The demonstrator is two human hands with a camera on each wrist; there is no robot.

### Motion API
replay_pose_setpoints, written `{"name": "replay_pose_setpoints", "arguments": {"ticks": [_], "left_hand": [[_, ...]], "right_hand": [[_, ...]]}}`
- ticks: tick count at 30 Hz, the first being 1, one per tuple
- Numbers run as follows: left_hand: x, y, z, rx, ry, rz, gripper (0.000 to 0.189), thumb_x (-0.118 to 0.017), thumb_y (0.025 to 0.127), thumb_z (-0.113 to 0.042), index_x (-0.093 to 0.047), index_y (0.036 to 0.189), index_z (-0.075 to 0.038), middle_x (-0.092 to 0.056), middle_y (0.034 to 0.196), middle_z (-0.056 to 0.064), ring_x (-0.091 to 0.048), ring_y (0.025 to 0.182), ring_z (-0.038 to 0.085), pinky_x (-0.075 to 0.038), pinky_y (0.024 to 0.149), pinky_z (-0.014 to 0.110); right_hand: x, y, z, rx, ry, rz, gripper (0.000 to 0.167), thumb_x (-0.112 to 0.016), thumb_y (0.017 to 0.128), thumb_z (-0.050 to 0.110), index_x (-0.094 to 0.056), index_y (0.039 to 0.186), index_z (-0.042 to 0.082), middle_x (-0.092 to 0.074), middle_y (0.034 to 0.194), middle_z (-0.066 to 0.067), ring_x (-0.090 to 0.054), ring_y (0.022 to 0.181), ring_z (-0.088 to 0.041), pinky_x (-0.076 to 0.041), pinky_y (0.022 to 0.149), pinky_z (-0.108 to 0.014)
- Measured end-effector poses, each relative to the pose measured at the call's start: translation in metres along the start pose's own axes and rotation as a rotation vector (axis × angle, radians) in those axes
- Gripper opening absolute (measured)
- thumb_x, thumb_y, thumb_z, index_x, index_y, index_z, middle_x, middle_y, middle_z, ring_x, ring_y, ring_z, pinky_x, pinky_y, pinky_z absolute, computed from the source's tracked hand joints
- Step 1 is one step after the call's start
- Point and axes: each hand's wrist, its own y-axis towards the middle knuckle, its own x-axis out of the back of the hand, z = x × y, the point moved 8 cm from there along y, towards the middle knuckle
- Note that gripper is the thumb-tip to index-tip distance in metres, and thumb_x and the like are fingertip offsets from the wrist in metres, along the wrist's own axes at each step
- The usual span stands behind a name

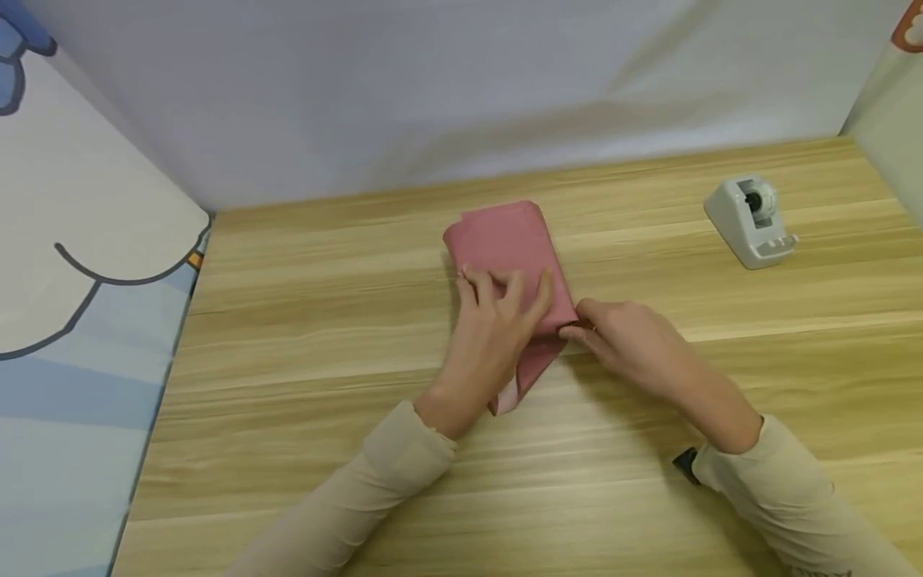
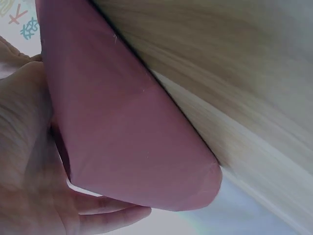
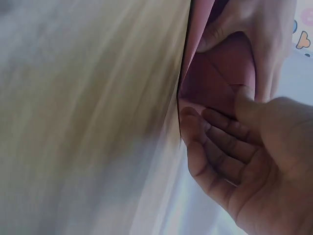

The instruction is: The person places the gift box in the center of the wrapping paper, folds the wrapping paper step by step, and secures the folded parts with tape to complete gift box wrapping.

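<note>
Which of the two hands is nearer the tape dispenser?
The right hand, pinching an edge of the pink paper; the left hand, resting on top, is farther from the tape dispenser.

- A light wood-grain table [image 1: 288, 320], shiny near the front
- A plain, pale back wall [image 1: 360, 88]
- A left wall [image 1: 86, 449] with a big blue-and-white cartoon [image 1: 108, 176]

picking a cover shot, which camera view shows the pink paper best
The head view: it shows the pink paper from end to end, though the left hand covers some. The left wrist view shows part close up; the right wrist view, only a folded part by the right hand.
</note>
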Motion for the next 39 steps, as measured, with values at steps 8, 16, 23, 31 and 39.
{"name": "replay_pose_setpoints", "arguments": {"ticks": [8, 16, 23, 31, 39], "left_hand": [[0.0, -0.002, 0.009, -0.061, -0.284, 0.113, 0.074, -0.061, 0.1, -0.054, -0.032, 0.164, -0.033, -0.054, 0.126, 0.017, -0.055, 0.116, 0.043, -0.05, 0.106, 0.057], [0.003, -0.002, 0.025, -0.164, -0.406, 0.056, 0.052, -0.052, 0.106, -0.051, -0.047, 0.156, -0.04, -0.057, 0.123, 0.016, -0.052, 0.1, 0.031, -0.052, 0.085, 0.039], [0.006, -0.004, 0.025, -0.211, -0.322, -0.071, 0.057, -0.06, 0.101, -0.055, -0.051, 0.154, -0.038, -0.06, 0.114, 0.012, -0.054, 0.087, 0.028, -0.054, 0.073, 0.033], [0.006, -0.003, 0.018, -0.217, -0.21, -0.075, 0.061, -0.066, 0.103, -0.035, -0.043, 0.159, -0.038, -0.061, 0.115, 0.014, -0.054, 0.079, 0.027, -0.055, 0.069, 0.032], [0.006, -0.004, 0.013, -0.164, -0.127, -0.11, 0.069, -0.059, 0.102, -0.007, -0.038, 0.161, -0.037, -0.061, 0.114, 0.01, -0.055, 0.084, 0.028, -0.054, 0.073, 0.035]], "right_hand": [[-0.005, 0.001, 0.0, -0.034, 0.03, 0.014, 0.025, -0.066, 0.103, 0.028, -0.06, 0.085, 0.011, -0.046, 0.065, 0.003, -0.043, 0.059, -0.013, -0.036, 0.055, -0.028], [-0.005, -0.001, 0.0, -0.011, 0.042, 0.03, 0.02, -0.069, 0.101, 0.027, -0.064, 0.092, 0.009, -0.054, 0.068, 0.003, -0.047, 0.062, -0.011, -0.041, 0.056, -0.029], [-0.003, -0.002, 0.003, 0.026, 0.033, 0.043, 0.02, -0.072, 0.099, 0.026, -0.063, 0.093, 0.009, -0.058, 0.07, 0.003, -0.049, 0.063, -0.01, -0.043, 0.057, -0.029], [-0.003, -0.005, 0.006, 0.012, 0.034, 0.054, 0.019, -0.069, 0.101, 0.026, -0.065, 0.1, 0.008, -0.061, 0.073, 0.002, -0.05, 0.064, -0.011, -0.044, 0.058, -0.031], [-0.004, -0.006, 0.007, 0.002, 0.023, 0.061, 0.017, -0.068, 0.102, 0.023, -0.062, 0.098, 0.008, -0.056, 0.07, 0.002, -0.047, 0.062, -0.011, -0.04, 0.055, -0.028]]}}
